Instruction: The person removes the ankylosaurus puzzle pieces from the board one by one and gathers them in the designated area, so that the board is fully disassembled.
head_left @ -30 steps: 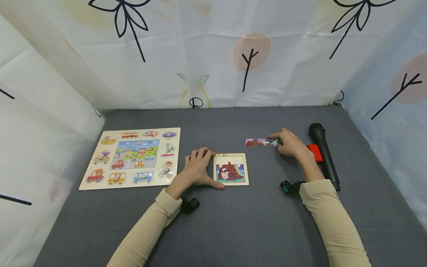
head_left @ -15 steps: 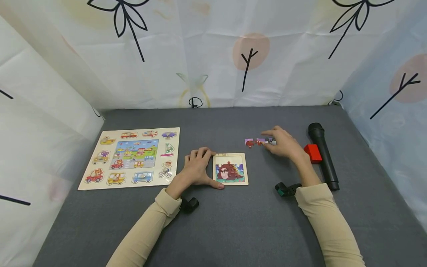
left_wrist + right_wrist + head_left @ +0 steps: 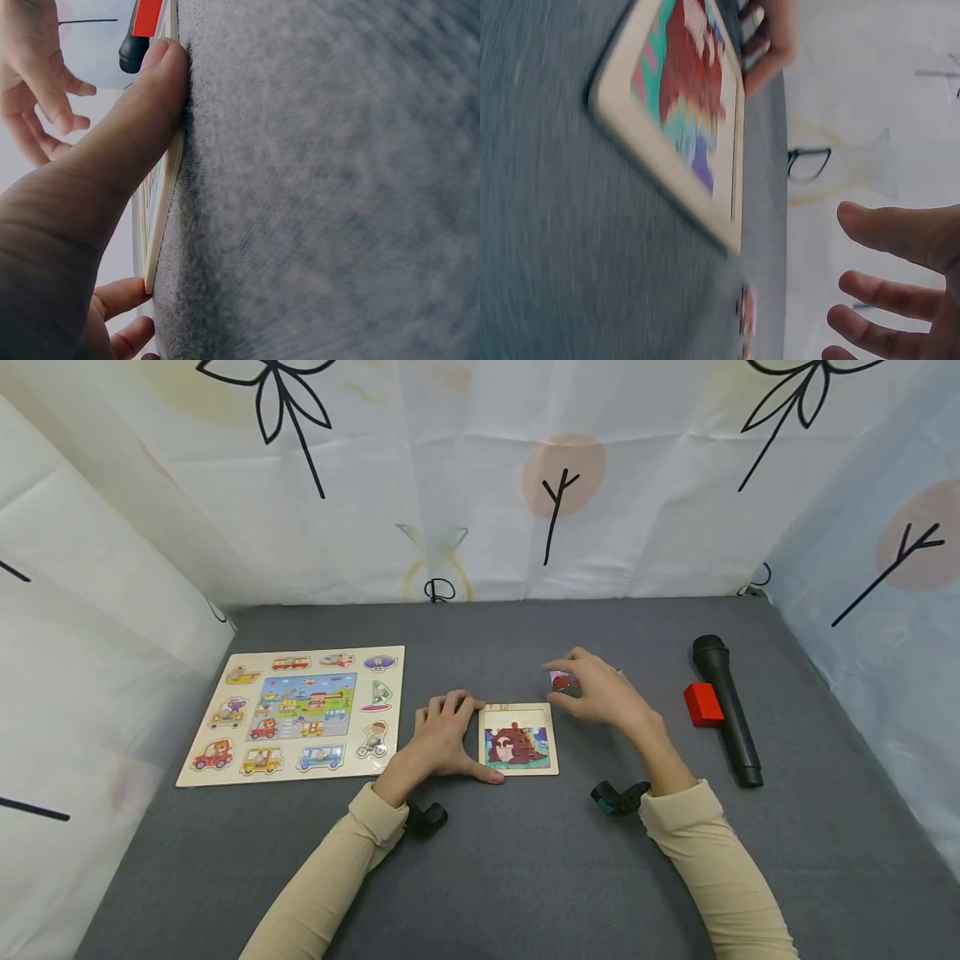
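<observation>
A small wooden jigsaw tray (image 3: pixel 516 714) lies flat on the grey table, partly filled with a red dinosaur-like picture; bare wood shows along its upper part. My left hand (image 3: pixel 442 735) holds the tray from its left side, thumb along the near edge and a fingertip at the far left corner. Beyond the tray's right corner, my right hand (image 3: pixel 596 689) hovers with thumb and fingers spread, nothing visible between them. Just behind its fingertips lies a jigsaw piece (image 3: pixel 559 679); the hand hides the neighbouring pieces. In the right wrist view, loose pieces (image 3: pixel 748 309) appear blurred.
A large wooden vehicle puzzle board (image 3: pixel 307 768) lies at the left. To the right, a red block (image 3: pixel 703 705) sits against a black microphone (image 3: pixel 729 714). White printed cloth (image 3: pixel 480 510) hangs behind the table and along both sides.
My right hand has moved left along the row of loose pieces, from the rightmost piece towards the leftmost, now covering most of them. The left hand and tray stay put.
</observation>
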`<state>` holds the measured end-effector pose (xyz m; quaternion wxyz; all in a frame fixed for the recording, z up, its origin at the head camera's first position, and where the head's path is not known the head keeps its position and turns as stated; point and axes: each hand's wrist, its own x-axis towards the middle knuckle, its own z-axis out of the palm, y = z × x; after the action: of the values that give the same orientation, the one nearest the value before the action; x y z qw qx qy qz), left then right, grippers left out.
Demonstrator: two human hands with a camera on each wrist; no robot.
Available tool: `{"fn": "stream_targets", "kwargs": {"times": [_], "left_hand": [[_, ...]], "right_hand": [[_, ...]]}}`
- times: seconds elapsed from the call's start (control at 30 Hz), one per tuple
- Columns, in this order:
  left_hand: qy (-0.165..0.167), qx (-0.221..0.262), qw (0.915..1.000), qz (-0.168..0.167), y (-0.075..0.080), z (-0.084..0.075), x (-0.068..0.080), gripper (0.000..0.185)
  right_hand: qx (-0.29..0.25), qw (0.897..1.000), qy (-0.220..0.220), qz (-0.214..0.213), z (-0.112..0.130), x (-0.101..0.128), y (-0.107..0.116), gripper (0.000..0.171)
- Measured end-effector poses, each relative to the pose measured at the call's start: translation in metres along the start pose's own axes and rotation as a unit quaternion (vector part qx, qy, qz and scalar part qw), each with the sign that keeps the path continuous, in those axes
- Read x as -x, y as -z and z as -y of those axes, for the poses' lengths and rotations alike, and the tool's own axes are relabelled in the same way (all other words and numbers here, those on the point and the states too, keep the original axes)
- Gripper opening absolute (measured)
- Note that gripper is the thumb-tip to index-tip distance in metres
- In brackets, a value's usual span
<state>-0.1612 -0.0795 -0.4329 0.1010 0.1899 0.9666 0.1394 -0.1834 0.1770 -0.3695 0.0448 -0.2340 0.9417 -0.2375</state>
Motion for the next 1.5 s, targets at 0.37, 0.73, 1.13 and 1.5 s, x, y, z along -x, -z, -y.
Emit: {"fn": "stream_targets", "kwargs": {"times": [0.37,0.73,1.13,1.5], "left_hand": [[-0.004,0.002,1.0000,0.003,0.001,0.000,-0.001,0.114],[-0.007,0.002,1.0000,-0.004,0.001,0.001,-0.001,0.113],[-0.012,0.004,0.9998,-0.012,-0.001,0.002,0.000,0.113],[-0.012,0.004,0.9999,-0.010,-0.001,0.002,0.000,0.113]], "right_hand": [[-0.022,0.998,0.041,0.035,0.032,-0.003,-0.018,0.044],[-0.021,0.996,0.055,0.064,0.047,-0.006,-0.038,0.037],[0.004,0.994,0.061,0.093,0.055,-0.008,-0.057,0.036],[0.036,0.993,0.059,0.095,0.053,-0.010,-0.065,0.034]]}}
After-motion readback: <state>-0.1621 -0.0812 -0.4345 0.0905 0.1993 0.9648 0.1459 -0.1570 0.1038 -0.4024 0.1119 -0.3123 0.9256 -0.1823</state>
